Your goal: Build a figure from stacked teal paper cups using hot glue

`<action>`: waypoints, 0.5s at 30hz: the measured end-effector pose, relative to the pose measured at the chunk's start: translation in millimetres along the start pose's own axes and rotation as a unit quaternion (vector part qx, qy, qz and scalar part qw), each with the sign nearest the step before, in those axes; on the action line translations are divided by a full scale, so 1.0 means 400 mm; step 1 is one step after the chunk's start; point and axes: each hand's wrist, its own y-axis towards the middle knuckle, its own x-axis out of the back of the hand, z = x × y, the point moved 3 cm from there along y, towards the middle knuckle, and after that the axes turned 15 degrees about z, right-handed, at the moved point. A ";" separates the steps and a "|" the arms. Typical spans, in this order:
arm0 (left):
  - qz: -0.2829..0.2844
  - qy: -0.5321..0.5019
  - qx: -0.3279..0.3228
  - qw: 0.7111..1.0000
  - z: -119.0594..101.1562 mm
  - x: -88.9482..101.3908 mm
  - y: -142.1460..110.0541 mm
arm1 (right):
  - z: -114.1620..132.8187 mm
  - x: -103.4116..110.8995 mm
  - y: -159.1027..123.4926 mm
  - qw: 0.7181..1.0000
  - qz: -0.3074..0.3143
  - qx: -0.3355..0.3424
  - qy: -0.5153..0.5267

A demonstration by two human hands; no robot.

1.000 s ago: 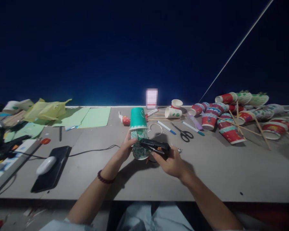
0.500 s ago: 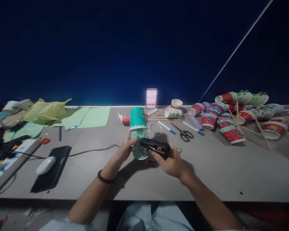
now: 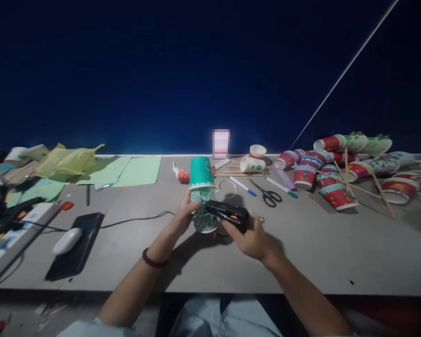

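Note:
My left hand point(image 3: 184, 215) is closed around the side of a stack of paper cups. The top cup is a solid teal paper cup point(image 3: 200, 172), upside down. Below it are green-and-white patterned paper cups point(image 3: 206, 223), partly covered by my fingers and the tool. A black stapler point(image 3: 228, 211), with a small orange part showing along its side, is gripped in my right hand point(image 3: 250, 236). Its front end points left and is at the patterned cups, near my left thumb. I cannot tell whether its tip touches them.
Scissors point(image 3: 271, 196), a blue-capped marker point(image 3: 243, 186) and a white ring point(image 3: 227, 188) lie beyond my hands. Decorated cup stacks point(image 3: 308, 168) and sticks crowd the right. On the left are a phone point(image 3: 86, 238), a white case point(image 3: 67, 241), a power strip point(image 3: 21, 238) and a cable point(image 3: 136, 219).
The stapler's front end has shifted slightly to the right along the patterned cups. My left hand and the cup stack have stayed nearly still.

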 end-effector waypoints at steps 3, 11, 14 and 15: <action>-0.004 0.003 0.010 1.000 0.003 0.003 0.001 | -0.006 -0.003 -0.003 1.000 -0.008 -0.007 0.007; -0.008 0.000 -0.007 1.000 -0.002 -0.001 0.003 | 0.002 -0.003 0.004 1.000 0.014 0.006 0.019; -0.007 0.000 -0.010 1.000 0.000 0.000 0.003 | 0.008 -0.001 0.007 1.000 0.010 0.016 0.005; -0.006 0.000 -0.012 1.000 0.000 0.001 0.004 | 0.009 0.000 0.007 1.000 0.010 0.018 0.002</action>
